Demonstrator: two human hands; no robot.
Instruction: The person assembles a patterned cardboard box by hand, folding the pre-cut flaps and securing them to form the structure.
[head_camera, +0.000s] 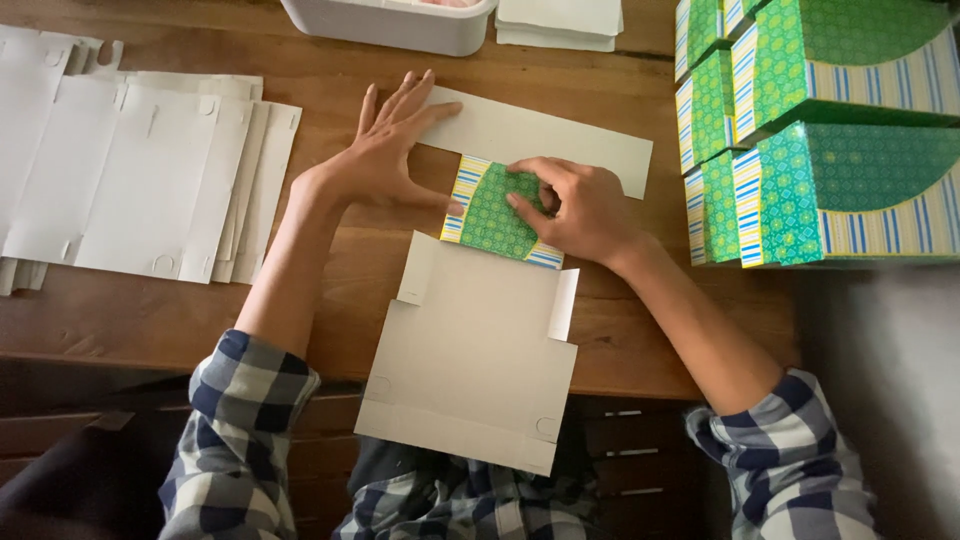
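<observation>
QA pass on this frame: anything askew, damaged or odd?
Nothing stands out. The flat cardboard sheet overhangs the table edge toward the person, pinned by left hand and right hand at its green flap. No tears or spills.

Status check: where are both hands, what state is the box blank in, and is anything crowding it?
Left hand flat on blank. Right hand pressing green patterned flap down. Cardboard blank otherwise unfolded on wooden table. Nothing crowding; flat blanks left, finished boxes right.
</observation>
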